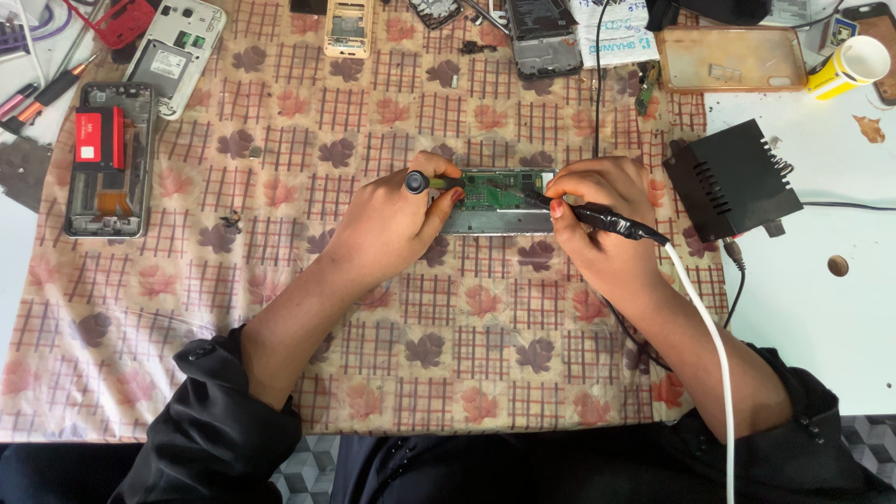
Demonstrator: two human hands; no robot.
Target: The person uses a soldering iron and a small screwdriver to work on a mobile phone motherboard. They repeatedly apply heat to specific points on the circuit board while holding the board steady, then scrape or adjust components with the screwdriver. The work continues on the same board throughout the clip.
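Note:
An opened phone with a green circuit board (497, 194) lies on the patterned cloth at the table's middle. My left hand (397, 219) grips a short tool with a black round end (417, 182), its tip lying over the board's left end. My right hand (597, 219) holds a black-taped probe (611, 222) whose tip touches the board's right side. A white cable (714, 345) runs from the probe back over my right forearm.
A black power box (733, 179) sits right of my right hand. A disassembled phone with a red battery (107, 159) lies at far left, more phone shells and parts along the back edge, a tan case (733, 58) and a yellow-white cup (849, 65) at back right.

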